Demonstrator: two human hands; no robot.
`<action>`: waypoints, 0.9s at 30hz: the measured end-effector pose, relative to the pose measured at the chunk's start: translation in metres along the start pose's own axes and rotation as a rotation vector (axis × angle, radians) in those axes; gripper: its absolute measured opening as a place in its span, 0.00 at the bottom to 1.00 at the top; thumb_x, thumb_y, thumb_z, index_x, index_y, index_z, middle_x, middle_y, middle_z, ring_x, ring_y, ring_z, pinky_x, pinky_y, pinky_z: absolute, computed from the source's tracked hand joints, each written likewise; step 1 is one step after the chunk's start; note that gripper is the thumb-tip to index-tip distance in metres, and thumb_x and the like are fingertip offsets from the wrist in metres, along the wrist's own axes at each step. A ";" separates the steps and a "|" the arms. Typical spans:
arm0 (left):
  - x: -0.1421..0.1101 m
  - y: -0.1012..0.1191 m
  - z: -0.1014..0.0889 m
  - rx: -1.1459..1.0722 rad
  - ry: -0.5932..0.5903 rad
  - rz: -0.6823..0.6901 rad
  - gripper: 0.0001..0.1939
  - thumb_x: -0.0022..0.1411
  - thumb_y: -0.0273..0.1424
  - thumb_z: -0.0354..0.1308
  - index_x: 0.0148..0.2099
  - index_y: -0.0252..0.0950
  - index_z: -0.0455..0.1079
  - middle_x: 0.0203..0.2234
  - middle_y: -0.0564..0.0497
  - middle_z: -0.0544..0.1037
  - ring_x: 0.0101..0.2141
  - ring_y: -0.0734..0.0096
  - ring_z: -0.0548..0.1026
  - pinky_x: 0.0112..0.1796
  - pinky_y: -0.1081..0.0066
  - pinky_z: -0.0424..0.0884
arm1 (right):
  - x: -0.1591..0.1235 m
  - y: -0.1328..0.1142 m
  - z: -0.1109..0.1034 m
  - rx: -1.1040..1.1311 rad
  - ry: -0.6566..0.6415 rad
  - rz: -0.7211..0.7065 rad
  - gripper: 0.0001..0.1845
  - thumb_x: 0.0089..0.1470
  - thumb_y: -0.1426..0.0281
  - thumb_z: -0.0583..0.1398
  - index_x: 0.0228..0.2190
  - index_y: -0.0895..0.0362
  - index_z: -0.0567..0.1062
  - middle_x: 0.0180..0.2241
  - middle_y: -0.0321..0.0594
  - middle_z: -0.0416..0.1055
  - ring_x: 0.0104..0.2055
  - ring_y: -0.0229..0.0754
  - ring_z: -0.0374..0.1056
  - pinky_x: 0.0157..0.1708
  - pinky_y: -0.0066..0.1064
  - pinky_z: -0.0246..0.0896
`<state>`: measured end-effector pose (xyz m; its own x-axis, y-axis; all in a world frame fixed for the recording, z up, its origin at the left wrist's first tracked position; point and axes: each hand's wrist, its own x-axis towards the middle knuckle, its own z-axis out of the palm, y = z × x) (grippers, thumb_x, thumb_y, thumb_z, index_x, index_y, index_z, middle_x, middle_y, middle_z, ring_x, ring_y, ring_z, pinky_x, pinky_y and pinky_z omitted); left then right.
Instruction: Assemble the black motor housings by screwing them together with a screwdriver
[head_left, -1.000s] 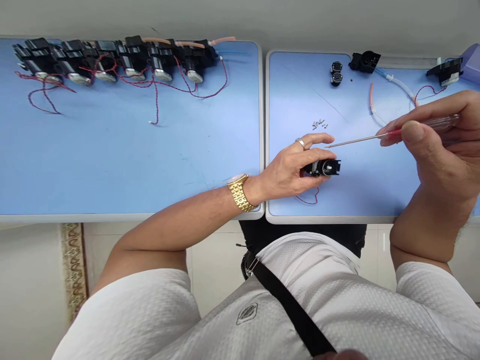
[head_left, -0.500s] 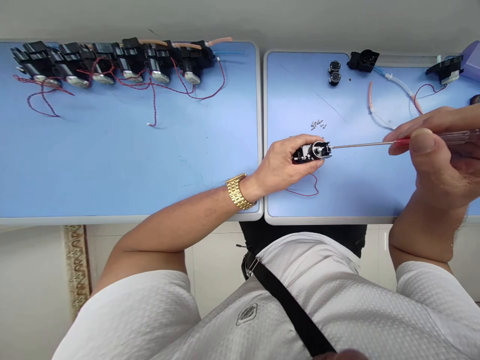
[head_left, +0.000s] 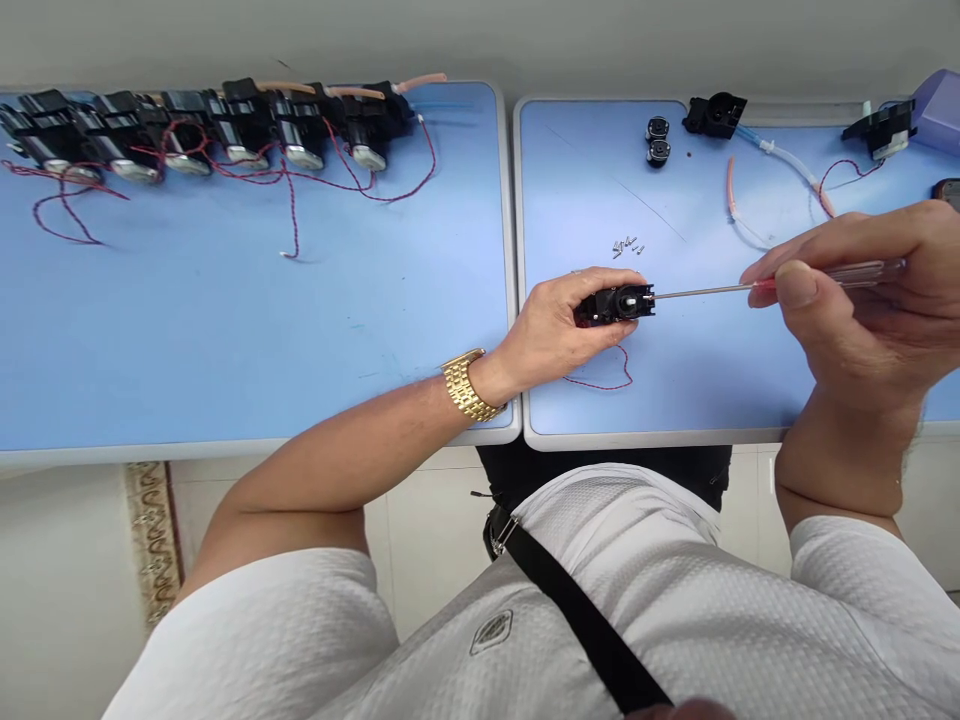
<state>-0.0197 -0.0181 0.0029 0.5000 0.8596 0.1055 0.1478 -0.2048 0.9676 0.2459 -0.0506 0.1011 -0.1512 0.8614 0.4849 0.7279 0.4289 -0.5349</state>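
Observation:
My left hand [head_left: 559, 322] is closed around a small black motor assembly [head_left: 616, 304], with thumb and fingers on its two sides. A light metal shaft shows in its round opening. In my right hand [head_left: 862, 290] is a screwdriver [head_left: 701, 293] with a clear and red handle, held level. Its tip meets the right end of the assembly; whether a screw sits there is too small to tell. A red twisted wire [head_left: 619, 383] curls on the table below my left hand. Several small screws [head_left: 627, 246] lie just beyond it.
Several black motor pumps [head_left: 300, 135] with red wires line the back of the left table [head_left: 225, 330]. On the right table are two black rollers [head_left: 658, 142], a black housing [head_left: 715, 115], tubing [head_left: 795, 170], another pump part [head_left: 881, 130] and a purple bin [head_left: 937, 110].
My right hand and the screwdriver have moved left. The motor assembly has tilted a little in my left hand. The whole view has shifted slightly.

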 end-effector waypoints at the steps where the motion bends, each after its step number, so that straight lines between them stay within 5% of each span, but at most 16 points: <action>1: 0.000 0.000 0.000 0.002 0.001 -0.001 0.24 0.66 0.34 0.72 0.63 0.40 0.84 0.59 0.46 0.87 0.58 0.58 0.86 0.64 0.61 0.80 | 0.001 -0.001 0.000 0.016 0.021 0.008 0.09 0.69 0.63 0.65 0.37 0.40 0.86 0.30 0.36 0.83 0.27 0.49 0.78 0.28 0.49 0.75; 11: 0.000 -0.001 -0.002 0.050 -0.004 0.010 0.23 0.67 0.31 0.70 0.63 0.40 0.83 0.58 0.47 0.88 0.57 0.60 0.86 0.62 0.63 0.82 | -0.001 0.002 0.003 0.120 0.162 -0.030 0.08 0.64 0.69 0.70 0.36 0.42 0.89 0.28 0.34 0.83 0.25 0.48 0.75 0.23 0.47 0.68; 27: -0.001 -0.005 -0.002 0.093 0.011 0.048 0.22 0.69 0.32 0.69 0.63 0.43 0.83 0.57 0.48 0.87 0.55 0.61 0.86 0.58 0.63 0.83 | -0.006 -0.001 0.003 0.180 0.162 -0.042 0.12 0.65 0.70 0.69 0.42 0.38 0.90 0.27 0.32 0.81 0.24 0.49 0.73 0.21 0.48 0.64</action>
<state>-0.0225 -0.0169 -0.0018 0.4993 0.8526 0.1543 0.2026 -0.2881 0.9359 0.2441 -0.0551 0.0967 -0.0591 0.7929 0.6065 0.5903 0.5177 -0.6193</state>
